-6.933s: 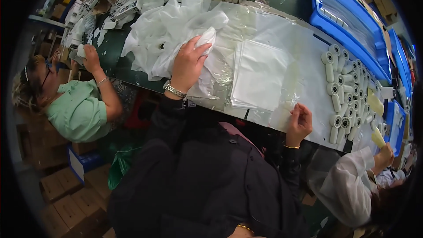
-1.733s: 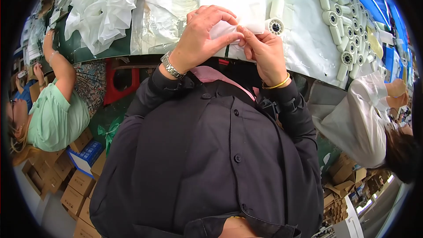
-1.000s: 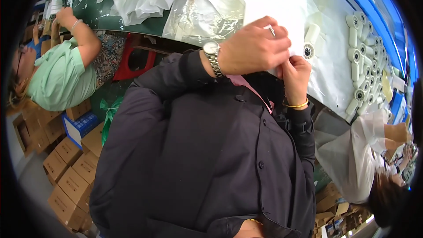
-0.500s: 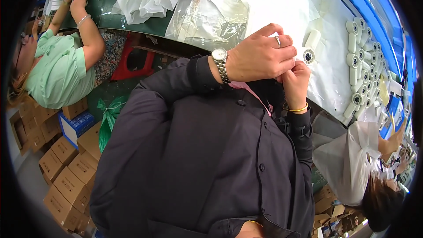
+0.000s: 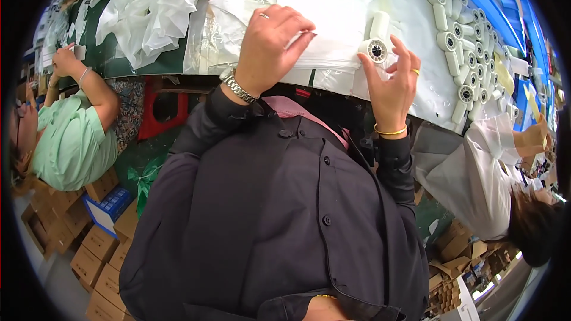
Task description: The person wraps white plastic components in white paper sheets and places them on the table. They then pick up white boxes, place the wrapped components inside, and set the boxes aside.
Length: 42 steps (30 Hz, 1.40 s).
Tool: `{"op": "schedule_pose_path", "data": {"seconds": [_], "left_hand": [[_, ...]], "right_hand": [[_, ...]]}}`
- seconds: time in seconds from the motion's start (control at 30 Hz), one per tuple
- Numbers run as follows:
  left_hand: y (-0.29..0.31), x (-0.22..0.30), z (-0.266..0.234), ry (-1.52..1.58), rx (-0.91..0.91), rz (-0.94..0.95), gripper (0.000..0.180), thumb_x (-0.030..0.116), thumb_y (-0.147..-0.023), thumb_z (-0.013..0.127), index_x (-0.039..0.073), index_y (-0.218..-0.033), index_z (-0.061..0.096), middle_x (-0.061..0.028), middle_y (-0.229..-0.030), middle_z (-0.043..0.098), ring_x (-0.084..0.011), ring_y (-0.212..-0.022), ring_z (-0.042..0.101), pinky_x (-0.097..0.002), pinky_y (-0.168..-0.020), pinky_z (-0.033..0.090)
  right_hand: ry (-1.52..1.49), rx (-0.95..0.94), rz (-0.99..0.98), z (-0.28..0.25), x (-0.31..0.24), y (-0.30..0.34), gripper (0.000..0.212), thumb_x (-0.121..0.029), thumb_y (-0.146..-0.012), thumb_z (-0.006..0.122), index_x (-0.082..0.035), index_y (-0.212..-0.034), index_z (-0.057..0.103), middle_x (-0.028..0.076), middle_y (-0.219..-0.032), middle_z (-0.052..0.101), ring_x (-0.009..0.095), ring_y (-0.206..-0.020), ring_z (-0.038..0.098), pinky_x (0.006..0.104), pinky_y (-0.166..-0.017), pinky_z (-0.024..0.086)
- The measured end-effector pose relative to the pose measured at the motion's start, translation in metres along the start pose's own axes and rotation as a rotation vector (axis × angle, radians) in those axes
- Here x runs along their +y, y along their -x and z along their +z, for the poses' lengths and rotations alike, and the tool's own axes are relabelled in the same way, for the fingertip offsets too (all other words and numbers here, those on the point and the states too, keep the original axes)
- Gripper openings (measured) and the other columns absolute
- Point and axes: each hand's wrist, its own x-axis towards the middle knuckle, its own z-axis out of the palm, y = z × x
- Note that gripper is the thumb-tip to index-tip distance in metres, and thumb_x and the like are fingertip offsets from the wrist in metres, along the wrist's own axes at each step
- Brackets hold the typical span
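Observation:
My left hand [image 5: 275, 47] hovers over the near-left part of a stack of white sheets or flat bags [image 5: 324, 9]. Its fingers are bent, thumb and forefinger tips a little apart, and nothing shows between them. On the right, my right hand [image 5: 394, 86] is open, thumb and fingers spread. Its thumb tip is beside the round head of a white device like a small handheld fan [image 5: 376, 50], which has a dark centre and a short handle pointing away from me. Whether the thumb touches it, I cannot tell.
Several similar white fans [image 5: 470, 53] lie grouped at right, beside blue crates [image 5: 499, 6]. Crumpled white film bags [image 5: 157, 9] lie at far left on the table. Co-workers sit at left [image 5: 77, 142] and right [image 5: 470, 184]. Cartons [image 5: 98, 244] stand at lower left.
My hands, together half a second ago, have come apart: the left has moved left and the right has opened beside the fan. The whole view has shifted too.

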Motion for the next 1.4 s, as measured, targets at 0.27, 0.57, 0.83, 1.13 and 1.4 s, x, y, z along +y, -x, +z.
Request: {"op": "schedule_pose_path", "data": {"seconds": [0.27, 0.57, 0.83, 1.13, 1.4], "left_hand": [[0.006, 0.002, 0.015, 0.01, -0.082, -0.049, 0.004, 0.013, -0.09, 0.079, 0.012, -0.092, 0.076, 0.0002, -0.089, 0.071, -0.0215, -0.088, 0.064, -0.0367, -0.083, 0.044], [0.009, 0.001, 0.021, 0.073, -0.091, -0.1, 0.007, 0.012, -0.091, 0.077, 0.011, -0.097, 0.078, -0.0013, -0.089, 0.071, -0.0231, -0.088, 0.065, -0.0377, -0.079, 0.047], [0.004, 0.004, 0.022, 0.138, -0.096, -0.132, 0.012, 0.011, -0.091, 0.076, 0.011, -0.102, 0.077, -0.0018, -0.093, 0.072, -0.0235, -0.092, 0.066, -0.0378, -0.081, 0.049], [0.0, 0.007, 0.018, 0.06, -0.067, 0.031, 0.014, 0.009, -0.089, 0.075, 0.012, -0.102, 0.077, 0.0003, -0.097, 0.071, -0.0236, -0.095, 0.066, -0.0382, -0.086, 0.048], [-0.001, 0.007, 0.01, 0.136, -0.082, 0.125, 0.025, 0.005, -0.088, 0.079, 0.01, -0.112, 0.075, -0.0039, -0.106, 0.071, -0.024, -0.1, 0.066, -0.0373, -0.088, 0.051]], "right_hand": [[-0.143, -0.106, 0.147, -0.001, 0.019, 0.008, 0.055, -0.01, -0.083, 0.089, -0.004, -0.133, 0.066, 0.008, -0.112, 0.068, 0.013, -0.078, 0.063, 0.0265, -0.069, 0.052], [-0.417, -0.29, -0.217, -0.049, -0.028, 0.004, 0.046, -0.001, -0.076, 0.087, -0.002, -0.119, 0.069, 0.011, -0.117, 0.071, 0.015, -0.081, 0.065, 0.028, -0.07, 0.054], [-0.298, -0.421, -0.12, -0.034, -0.025, 0.016, 0.051, -0.005, -0.076, 0.087, -0.007, -0.123, 0.068, 0.008, -0.115, 0.071, 0.016, -0.077, 0.062, 0.0293, -0.068, 0.053], [-0.297, -0.425, -0.022, -0.017, -0.047, 0.009, 0.077, -0.01, -0.078, 0.087, -0.009, -0.149, 0.057, 0.007, -0.11, 0.069, 0.015, -0.072, 0.06, 0.0303, -0.066, 0.052], [-0.255, -0.414, -0.062, 0.002, -0.04, 0.004, 0.068, -0.01, -0.08, 0.088, -0.005, -0.142, 0.064, 0.007, -0.106, 0.068, 0.014, -0.07, 0.06, 0.0292, -0.066, 0.053]]}}
